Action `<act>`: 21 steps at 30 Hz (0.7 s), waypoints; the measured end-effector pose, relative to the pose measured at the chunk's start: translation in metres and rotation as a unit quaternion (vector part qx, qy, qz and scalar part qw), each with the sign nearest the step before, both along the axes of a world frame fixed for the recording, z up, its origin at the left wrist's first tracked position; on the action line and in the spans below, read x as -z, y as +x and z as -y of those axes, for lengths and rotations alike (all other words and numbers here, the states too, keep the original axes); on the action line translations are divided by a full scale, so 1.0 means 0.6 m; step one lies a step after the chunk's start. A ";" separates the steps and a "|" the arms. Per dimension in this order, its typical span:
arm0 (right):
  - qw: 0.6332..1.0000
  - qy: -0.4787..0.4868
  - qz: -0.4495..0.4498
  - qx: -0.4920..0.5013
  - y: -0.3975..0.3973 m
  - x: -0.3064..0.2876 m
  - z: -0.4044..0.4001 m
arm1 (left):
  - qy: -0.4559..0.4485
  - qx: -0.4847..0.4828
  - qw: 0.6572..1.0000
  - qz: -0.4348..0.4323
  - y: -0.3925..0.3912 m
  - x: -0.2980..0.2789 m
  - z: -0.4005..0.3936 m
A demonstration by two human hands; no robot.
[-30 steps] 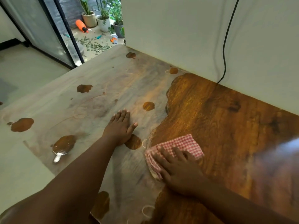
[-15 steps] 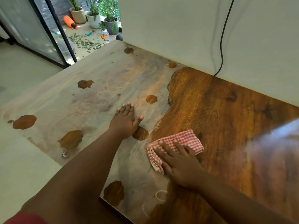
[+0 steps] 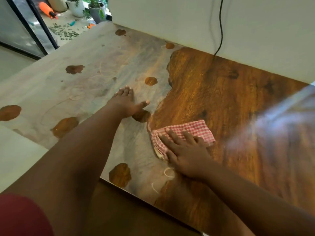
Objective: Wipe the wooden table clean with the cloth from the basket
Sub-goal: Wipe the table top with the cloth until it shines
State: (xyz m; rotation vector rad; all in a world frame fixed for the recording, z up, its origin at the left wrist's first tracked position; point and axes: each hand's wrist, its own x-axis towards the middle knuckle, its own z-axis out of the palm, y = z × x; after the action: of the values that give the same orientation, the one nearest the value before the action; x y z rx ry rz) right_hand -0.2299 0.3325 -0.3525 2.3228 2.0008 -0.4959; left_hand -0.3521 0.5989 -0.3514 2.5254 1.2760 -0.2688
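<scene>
A: The right hand (image 3: 185, 153) lies flat on the cloth (image 3: 183, 133), fingers (image 3: 172, 136) spread and pressing it down, none curled round it. It sits near the front edge of the bench (image 3: 230, 92), right on the line where the glossy brown wood meets the dull grey film.

B: And the left hand (image 3: 125, 103)?

A: Palm down on the grey part, fingers together, thumb out, simply bracing. It holds nothing.

B: So how should this stroke go?

A: I'd say keep the palm weight even and push towards the left end, overlapping the cleaned strip, so no grey streak stays behind (the small rings by the front edge look easy to miss).

B: The cloth itself?

A: Red and white check, folded into a thick pad, the near corner bunched under the hand, a pale underside showing. Plenty of grey and dark blotches (image 3: 75, 69) lie ahead of it.
</scene>
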 end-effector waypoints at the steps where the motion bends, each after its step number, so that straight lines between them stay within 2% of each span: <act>1: 1.000 -0.011 0.003 0.010 0.012 -0.007 0.021 | -0.008 0.001 1.000 -0.002 0.000 -0.004 -0.003; 5: 0.991 -0.072 0.057 0.099 0.054 -0.020 -0.011 | -0.008 0.013 1.000 -0.004 -0.005 -0.003 -0.008; 8: 0.983 -0.077 0.029 0.167 0.024 -0.021 -0.085 | 0.015 0.032 0.999 0.003 -0.010 0.008 -0.004; 11: 0.993 -0.046 0.012 0.109 -0.042 -0.013 -0.085 | 0.031 0.041 0.999 -0.004 -0.013 0.016 -0.003; 14: 0.999 -0.032 -0.016 -0.004 -0.099 -0.012 0.002 | 0.038 0.052 0.998 -0.016 -0.013 0.014 -0.005; 16: 0.998 -0.053 -0.019 -0.039 -0.101 -0.017 0.063 | 0.034 0.057 0.998 -0.018 -0.013 0.011 -0.007; 18: 0.997 -0.077 0.006 -0.027 -0.076 -0.026 0.107 | 0.034 0.066 0.997 -0.018 -0.015 0.011 -0.008; 21: 0.991 -0.102 0.024 0.079 -0.042 -0.035 0.112 | 0.042 0.081 0.996 -0.020 -0.021 0.014 -0.012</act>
State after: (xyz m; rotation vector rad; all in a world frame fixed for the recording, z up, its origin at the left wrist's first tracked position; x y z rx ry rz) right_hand -0.2551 0.2653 -0.3314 2.3518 1.6656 -0.6140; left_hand -0.3645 0.6058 -0.3598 2.7116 1.1206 -0.3102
